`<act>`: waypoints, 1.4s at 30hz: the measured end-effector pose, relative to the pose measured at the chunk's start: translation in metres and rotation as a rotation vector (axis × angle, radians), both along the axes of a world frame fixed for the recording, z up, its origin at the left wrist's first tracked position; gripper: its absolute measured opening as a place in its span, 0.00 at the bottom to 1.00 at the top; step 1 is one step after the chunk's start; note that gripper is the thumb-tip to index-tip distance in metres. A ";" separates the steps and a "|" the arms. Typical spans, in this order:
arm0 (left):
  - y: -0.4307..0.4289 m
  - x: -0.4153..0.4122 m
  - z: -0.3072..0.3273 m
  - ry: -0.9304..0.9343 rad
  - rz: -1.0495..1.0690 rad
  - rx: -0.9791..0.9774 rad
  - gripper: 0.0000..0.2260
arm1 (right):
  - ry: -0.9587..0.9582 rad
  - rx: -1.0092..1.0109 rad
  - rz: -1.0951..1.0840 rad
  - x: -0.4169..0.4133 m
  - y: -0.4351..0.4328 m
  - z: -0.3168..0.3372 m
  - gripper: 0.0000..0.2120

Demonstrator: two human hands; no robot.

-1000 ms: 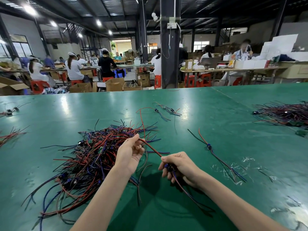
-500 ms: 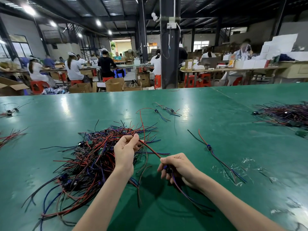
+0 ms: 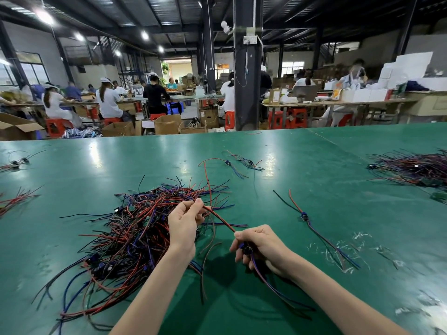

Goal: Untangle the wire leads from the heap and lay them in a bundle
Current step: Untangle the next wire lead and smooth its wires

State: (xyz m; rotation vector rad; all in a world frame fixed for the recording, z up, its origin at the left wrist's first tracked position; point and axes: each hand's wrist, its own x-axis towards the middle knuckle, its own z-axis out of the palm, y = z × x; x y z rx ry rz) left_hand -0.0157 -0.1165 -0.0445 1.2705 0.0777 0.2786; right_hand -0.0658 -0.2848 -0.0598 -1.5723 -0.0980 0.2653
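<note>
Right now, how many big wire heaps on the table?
2: near heap in front, beside the left hand; far heap at the right edge of the table, partly cut off by the frame. Scattered loose leads not counted.

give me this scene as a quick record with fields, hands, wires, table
table: green, glossy
heap: tangled red, blue and black leads, left of centre
left hand: pinches the red wire of the held lead, above the heap
right hand: grips the held lead further along, tails hanging below
held lead: runs between the two hands
loose lead: lies alone to the right
far pile: more leads at the right edge
</note>
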 end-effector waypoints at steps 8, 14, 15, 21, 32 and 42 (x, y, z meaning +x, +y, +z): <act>0.001 0.000 -0.006 -0.014 0.052 0.072 0.07 | 0.002 0.044 -0.009 -0.006 0.000 0.000 0.16; 0.001 -0.001 -0.005 -0.007 0.103 0.095 0.09 | 0.005 0.058 0.002 -0.009 0.004 0.003 0.16; 0.001 -0.001 -0.004 0.012 0.093 0.087 0.09 | 0.006 0.060 0.006 -0.010 0.004 0.004 0.16; 0.002 0.001 0.002 0.122 -0.067 -0.211 0.06 | 0.000 0.036 0.023 -0.012 0.005 0.005 0.16; 0.003 0.003 0.001 0.130 -0.140 -0.260 0.06 | 0.067 0.041 0.052 -0.015 0.002 0.011 0.15; 0.000 0.003 -0.005 0.038 0.018 0.081 0.07 | 0.098 0.075 0.081 -0.016 0.002 0.010 0.15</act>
